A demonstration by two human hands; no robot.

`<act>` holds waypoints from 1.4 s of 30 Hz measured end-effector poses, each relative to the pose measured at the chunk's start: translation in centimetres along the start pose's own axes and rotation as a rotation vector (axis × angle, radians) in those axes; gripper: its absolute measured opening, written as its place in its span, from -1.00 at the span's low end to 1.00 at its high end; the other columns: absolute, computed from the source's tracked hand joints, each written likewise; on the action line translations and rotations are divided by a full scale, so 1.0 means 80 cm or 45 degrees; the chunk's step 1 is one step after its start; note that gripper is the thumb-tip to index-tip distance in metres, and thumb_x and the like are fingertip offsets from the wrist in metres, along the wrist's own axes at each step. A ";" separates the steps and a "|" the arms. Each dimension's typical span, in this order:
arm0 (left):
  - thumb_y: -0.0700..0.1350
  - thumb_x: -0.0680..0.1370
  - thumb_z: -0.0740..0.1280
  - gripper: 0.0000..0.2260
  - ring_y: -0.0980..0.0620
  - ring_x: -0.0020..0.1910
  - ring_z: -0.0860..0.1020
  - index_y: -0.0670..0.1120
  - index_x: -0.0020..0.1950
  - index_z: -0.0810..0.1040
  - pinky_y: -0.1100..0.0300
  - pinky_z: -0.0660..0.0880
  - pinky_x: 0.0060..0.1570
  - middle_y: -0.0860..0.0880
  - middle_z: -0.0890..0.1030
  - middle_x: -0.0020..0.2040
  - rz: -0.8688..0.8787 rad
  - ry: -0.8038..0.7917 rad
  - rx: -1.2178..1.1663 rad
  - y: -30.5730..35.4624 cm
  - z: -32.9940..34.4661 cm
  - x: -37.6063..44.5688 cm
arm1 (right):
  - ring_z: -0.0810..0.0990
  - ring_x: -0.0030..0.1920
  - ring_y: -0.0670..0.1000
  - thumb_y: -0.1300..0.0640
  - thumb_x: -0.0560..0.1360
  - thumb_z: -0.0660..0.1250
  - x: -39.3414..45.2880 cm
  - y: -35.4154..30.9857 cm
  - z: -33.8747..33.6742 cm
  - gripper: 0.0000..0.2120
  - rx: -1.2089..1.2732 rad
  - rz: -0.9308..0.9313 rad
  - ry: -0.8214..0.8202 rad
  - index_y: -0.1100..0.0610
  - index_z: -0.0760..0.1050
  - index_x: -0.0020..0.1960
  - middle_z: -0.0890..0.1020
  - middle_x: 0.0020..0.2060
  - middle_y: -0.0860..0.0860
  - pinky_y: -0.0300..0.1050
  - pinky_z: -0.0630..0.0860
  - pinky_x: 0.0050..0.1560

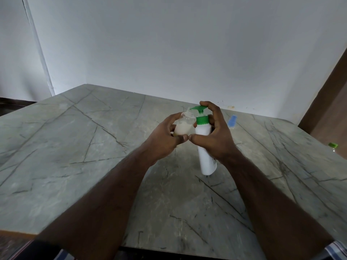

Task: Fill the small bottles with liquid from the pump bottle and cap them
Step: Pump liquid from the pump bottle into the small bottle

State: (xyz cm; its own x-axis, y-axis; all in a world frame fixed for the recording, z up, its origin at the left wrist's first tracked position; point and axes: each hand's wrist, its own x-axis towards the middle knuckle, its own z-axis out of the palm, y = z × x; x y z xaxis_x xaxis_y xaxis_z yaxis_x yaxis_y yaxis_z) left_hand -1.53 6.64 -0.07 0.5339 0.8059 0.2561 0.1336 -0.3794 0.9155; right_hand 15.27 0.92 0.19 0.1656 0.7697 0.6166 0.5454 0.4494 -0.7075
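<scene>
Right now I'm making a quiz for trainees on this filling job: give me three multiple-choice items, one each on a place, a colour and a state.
1. Where does the pump's spout point?
A. at the small bottle's mouth
B. at the wall
C. down at the table

2. What colour is the pump top?
A. blue
B. green
C. red

3. How full is the small bottle?
A. empty
B. partly filled
C. filled to the brim

Key:
1 A: the left hand holds the small bottle with its mouth at the spout.
2 B: the pump top on the pump bottle, in the right hand, is green.
3 B: whitish liquid sits low; its upper part is clear.
</scene>
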 end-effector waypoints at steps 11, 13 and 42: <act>-0.18 0.55 0.46 -0.38 0.09 0.10 0.61 0.12 0.54 0.29 0.26 0.57 -0.11 -0.02 0.58 0.32 -0.005 -0.005 -0.007 -0.001 0.000 -0.001 | 0.63 -0.02 -0.10 0.29 0.23 0.57 -0.001 -0.002 -0.002 -0.21 0.025 0.005 0.028 -0.04 0.32 0.34 0.57 0.12 -0.09 -0.22 0.59 -0.13; -0.18 0.56 0.46 -0.37 0.01 0.20 0.60 0.09 0.55 0.27 0.21 0.59 -0.03 -0.05 0.55 0.37 -0.005 -0.003 0.003 0.000 0.000 -0.001 | 0.62 0.00 -0.11 0.32 0.24 0.58 0.000 -0.001 -0.001 -0.17 0.017 -0.002 0.008 -0.03 0.30 0.38 0.54 0.14 -0.17 -0.25 0.58 -0.12; -0.18 0.56 0.45 -0.39 0.08 0.10 0.61 0.12 0.53 0.29 0.27 0.58 -0.08 -0.04 0.59 0.32 0.008 0.036 -0.015 -0.002 -0.001 0.001 | 0.57 0.11 -0.19 0.36 0.28 0.60 -0.005 -0.004 0.000 0.02 0.009 0.011 -0.123 -0.08 0.11 0.52 0.46 0.26 -0.17 -0.35 0.53 0.00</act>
State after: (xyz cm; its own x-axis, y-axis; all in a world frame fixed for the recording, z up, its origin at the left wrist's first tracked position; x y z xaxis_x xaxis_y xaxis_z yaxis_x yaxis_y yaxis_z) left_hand -1.58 6.85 -0.19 0.5106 0.8162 0.2704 0.1206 -0.3794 0.9173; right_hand 15.02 0.47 0.13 0.0899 0.8135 0.5746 0.5384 0.4457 -0.7152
